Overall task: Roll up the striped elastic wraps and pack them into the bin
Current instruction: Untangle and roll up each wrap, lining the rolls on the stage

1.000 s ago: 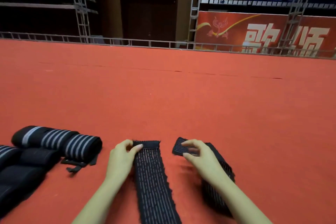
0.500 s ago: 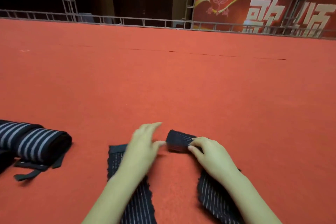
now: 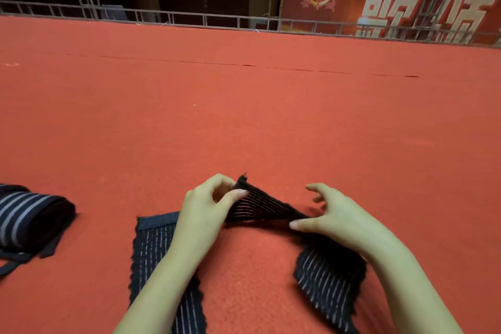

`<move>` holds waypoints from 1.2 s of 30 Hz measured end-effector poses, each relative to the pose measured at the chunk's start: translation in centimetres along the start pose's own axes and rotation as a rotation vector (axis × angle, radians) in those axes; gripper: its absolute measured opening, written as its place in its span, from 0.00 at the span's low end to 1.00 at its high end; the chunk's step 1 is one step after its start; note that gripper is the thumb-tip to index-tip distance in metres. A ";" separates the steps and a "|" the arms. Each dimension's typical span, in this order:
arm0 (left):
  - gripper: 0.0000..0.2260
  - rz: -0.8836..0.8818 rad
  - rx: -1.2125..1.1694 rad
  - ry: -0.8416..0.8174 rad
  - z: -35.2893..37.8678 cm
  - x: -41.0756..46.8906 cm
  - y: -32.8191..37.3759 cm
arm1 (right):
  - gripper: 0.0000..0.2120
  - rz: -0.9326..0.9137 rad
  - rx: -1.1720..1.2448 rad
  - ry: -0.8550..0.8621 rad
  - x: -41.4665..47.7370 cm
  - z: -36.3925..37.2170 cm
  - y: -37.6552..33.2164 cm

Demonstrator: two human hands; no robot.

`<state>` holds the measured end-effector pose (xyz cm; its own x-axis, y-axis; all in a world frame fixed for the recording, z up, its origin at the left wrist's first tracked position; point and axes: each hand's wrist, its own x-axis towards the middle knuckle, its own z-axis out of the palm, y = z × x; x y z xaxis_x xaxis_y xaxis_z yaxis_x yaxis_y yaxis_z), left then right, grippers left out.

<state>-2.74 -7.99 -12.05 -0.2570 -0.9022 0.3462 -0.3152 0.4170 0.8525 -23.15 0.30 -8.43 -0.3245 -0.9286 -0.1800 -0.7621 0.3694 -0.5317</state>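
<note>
Two black elastic wraps with thin grey stripes lie on the red carpet before me. The left wrap [image 3: 156, 255] lies flat under my left forearm. The right wrap [image 3: 325, 282] runs from the lower right up to its far end [image 3: 260, 205], which is lifted off the carpet. My left hand [image 3: 203, 214] pinches that raised end between thumb and fingers. My right hand [image 3: 336, 214] presses the wrap with its thumb, the other fingers spread above it. No bin is in view.
A rolled black wrap with wide grey stripes [image 3: 29, 214] and loose straps lies at the left edge. The red carpet [image 3: 244, 116] stretches far ahead to a metal railing [image 3: 189, 17] and a red banner [image 3: 393, 0].
My left hand left the left wrap and moved right onto the right wrap's far end, which is now lifted and stretched between both hands. The camera tilted down.
</note>
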 end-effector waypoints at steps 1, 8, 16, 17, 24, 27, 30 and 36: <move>0.04 -0.003 0.012 0.002 -0.1 0.0 0.0 | 0.39 0.053 -0.020 -0.024 0.0 -0.3 0.2; 0.04 -0.058 0.097 0.144 -1.3 0.7 -0.3 | 0.17 0.120 -0.187 -0.082 -0.2 -1.2 0.5; 0.05 -0.192 0.154 0.340 -4.1 1.2 -2.0 | 0.10 -0.005 -0.070 0.373 -0.5 -1.1 -0.3; 0.06 -0.196 0.208 0.360 -4.1 1.2 -2.3 | 0.10 -0.033 -0.041 0.395 -0.4 -0.7 -0.5; 0.26 0.268 0.318 -0.108 0.0 0.3 0.1 | 0.10 -0.177 0.038 0.282 0.2 2.0 -1.2; 0.31 0.288 0.361 -0.424 2.9 -0.9 0.2 | 0.16 -0.271 0.045 0.217 0.1 2.4 -1.9; 0.21 0.276 0.399 -0.366 3.1 -0.8 -0.6 | 0.18 -0.282 -0.032 0.192 0.2 2.5 -1.9; 0.13 0.289 0.528 -0.229 2.9 -1.0 0.6 | 0.25 -0.158 -0.105 0.102 0.0 1.1 -1.0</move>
<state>-5.27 -6.51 -13.03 -0.5693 -0.7233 0.3908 -0.5961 0.6905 0.4096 -21.80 -0.14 -8.82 -0.2469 -0.9689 -0.0137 -0.8604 0.2257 -0.4569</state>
